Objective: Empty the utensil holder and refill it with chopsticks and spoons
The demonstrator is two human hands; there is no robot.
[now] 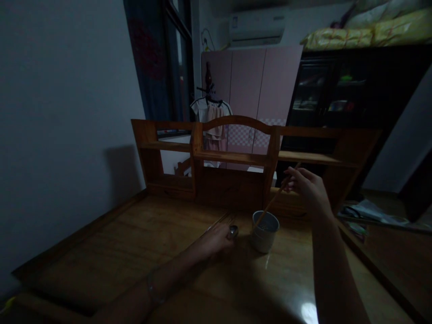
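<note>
Right hand [302, 181] pinched on a slender stick [275, 198], tilted at the mouth of the grey cup [265, 239] on the counter [135, 234]. Left hand [214, 240] at a spoon [233, 231]; grip indeterminable. Status: spoon and thin sticks [221, 219] outside the cup.

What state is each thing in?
Right hand: closed on a chopstick
Chopstick: slanted, lower end at the container
Container: upright on desk
Left hand: at the spoon, hold unclear
Wardrobe: doors shut
Clothes: hanging
Air conditioner: wall-mounted, on or off unclear
</note>
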